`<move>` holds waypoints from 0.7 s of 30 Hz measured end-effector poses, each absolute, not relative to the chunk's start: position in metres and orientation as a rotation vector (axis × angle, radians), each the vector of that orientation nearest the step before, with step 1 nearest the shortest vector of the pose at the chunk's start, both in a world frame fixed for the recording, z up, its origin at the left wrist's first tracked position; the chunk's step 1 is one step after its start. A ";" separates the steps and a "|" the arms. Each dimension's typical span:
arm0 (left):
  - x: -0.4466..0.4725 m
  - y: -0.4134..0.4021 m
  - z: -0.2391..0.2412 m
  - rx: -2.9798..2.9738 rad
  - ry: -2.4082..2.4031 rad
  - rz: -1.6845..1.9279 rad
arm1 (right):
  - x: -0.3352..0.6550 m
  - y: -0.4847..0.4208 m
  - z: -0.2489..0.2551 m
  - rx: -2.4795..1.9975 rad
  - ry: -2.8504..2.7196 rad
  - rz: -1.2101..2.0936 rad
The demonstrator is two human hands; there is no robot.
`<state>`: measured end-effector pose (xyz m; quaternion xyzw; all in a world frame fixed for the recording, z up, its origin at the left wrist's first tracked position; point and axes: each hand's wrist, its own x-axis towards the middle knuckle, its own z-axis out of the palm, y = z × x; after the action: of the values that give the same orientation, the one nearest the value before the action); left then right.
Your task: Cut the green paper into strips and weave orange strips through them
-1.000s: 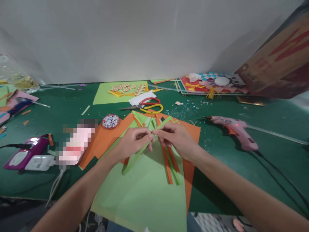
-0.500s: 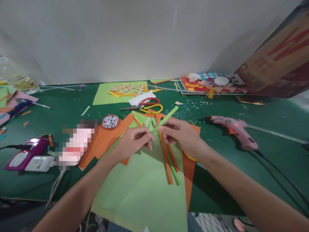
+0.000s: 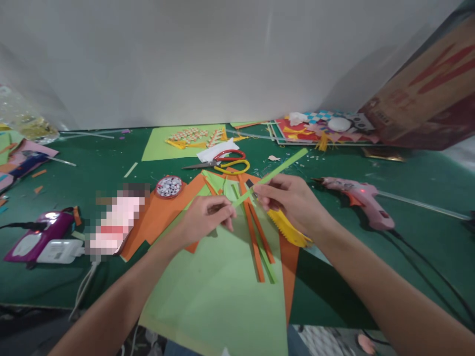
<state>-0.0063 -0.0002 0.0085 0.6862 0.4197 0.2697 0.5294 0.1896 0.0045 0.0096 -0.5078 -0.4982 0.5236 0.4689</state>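
A light green paper strip slants up to the right between my hands. My left hand pinches its lower end, and my right hand has thumb and fingers closed on it farther along. Below them lies a large green paper sheet over orange paper. Several orange strips and a green strip rest on the sheet. Beside my right hand is a yellow tool with a toothed edge, partly covered by the hand. Scissors with red and yellow handles lie beyond my hands.
At right lies a pink glue gun, its red light on and cord trailing. A round container of googly eyes, a blurred phone and a purple device are at left. Woven paper pieces and a paper bag stand farther back.
My right hand has moved right along the green strip, and more of the strip now shows at the upper right. More of the yellow tool is uncovered. My left hand has stayed in place.
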 end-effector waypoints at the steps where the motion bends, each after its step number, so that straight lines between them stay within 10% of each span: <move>1: -0.006 0.000 0.008 1.639 1.002 0.648 | 0.190 0.005 0.011 -1.237 -1.203 1.280; 21: -0.006 0.000 0.007 1.654 1.014 0.642 | 0.182 0.000 0.003 -1.230 -1.388 1.347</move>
<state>-0.0055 0.0004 0.0074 0.6905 0.4232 0.2680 0.5218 0.1821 -0.0005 0.0028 -0.4890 -0.5516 0.5356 0.4120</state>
